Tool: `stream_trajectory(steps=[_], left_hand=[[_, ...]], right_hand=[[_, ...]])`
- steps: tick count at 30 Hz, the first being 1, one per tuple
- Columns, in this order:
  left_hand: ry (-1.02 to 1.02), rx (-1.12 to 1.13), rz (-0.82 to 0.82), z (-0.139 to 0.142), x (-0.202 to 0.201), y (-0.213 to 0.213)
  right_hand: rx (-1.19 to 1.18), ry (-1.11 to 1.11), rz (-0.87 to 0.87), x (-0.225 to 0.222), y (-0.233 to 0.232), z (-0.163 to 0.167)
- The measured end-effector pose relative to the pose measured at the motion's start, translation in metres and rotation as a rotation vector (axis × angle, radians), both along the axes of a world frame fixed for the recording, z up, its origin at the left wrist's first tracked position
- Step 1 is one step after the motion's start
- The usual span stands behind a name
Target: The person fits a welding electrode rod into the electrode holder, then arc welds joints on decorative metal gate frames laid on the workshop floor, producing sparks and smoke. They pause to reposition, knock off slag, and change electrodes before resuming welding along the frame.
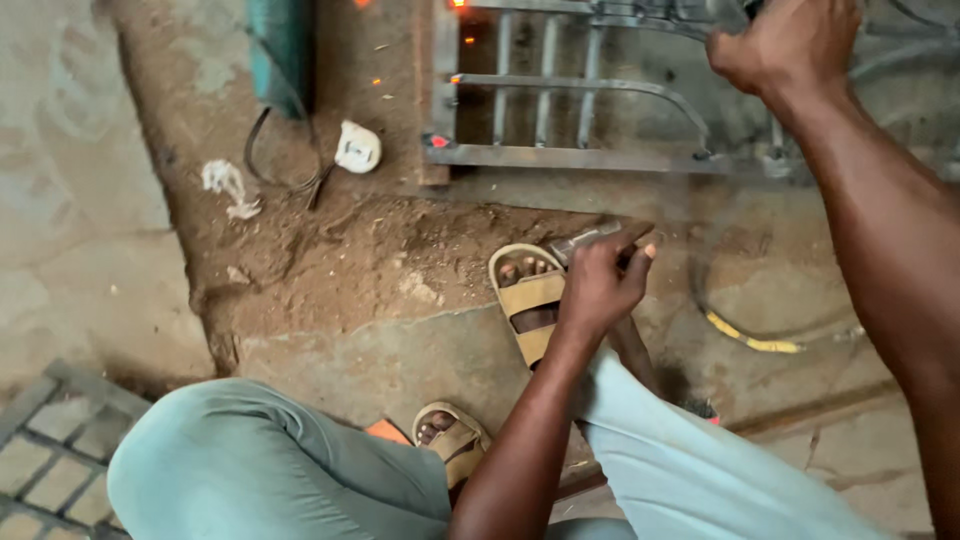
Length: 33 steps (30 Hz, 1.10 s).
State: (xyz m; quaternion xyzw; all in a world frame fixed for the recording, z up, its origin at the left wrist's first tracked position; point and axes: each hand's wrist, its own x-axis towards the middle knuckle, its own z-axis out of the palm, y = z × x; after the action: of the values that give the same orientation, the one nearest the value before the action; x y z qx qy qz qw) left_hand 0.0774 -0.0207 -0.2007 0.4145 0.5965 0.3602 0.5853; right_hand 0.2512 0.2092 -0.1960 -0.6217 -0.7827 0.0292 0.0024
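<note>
Left hand (600,285) grip clenched on flat metal bar (585,240); right hand (785,45) fisted over steel frame (600,158).

The right hand (785,45) is cut off by the top edge, hiding whatever it grips

A white crumpled rag (228,187) and a white roll (357,147) lie on the dirt floor (340,260), well left of the grip; a yellow-marked cable (752,340) lies to its right.
</note>
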Motion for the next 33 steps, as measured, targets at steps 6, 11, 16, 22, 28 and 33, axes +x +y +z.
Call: stream_trajectory(steps=[6,11,16,22,28,33], left_hand=[[0.126,-0.119,-0.256,-0.027,-0.001,-0.024],[0.22,-0.224,-0.503,-0.045,-0.02,-0.036],[-0.006,-0.198,-0.562,-0.056,-0.043,-0.036],[-0.08,-0.215,-0.868,-0.072,-0.04,-0.038],[0.133,0.141,-0.886,-0.09,-0.078,-0.019],[0.094,-0.236,-0.806,-0.087,-0.109,-0.002]], right_hand=[[-0.375,0.668,-0.542,0.032,-0.077,0.052],[-0.495,1.181,-0.975,0.064,-0.228,0.057],[-0.66,1.119,-1.288,0.039,-0.304,-0.016],[-0.07,0.636,-1.176,-0.059,-0.306,-0.034],[0.208,0.759,-1.048,-0.106,-0.331,-0.036],[0.314,0.307,-1.348,-0.12,-0.421,-0.032]])
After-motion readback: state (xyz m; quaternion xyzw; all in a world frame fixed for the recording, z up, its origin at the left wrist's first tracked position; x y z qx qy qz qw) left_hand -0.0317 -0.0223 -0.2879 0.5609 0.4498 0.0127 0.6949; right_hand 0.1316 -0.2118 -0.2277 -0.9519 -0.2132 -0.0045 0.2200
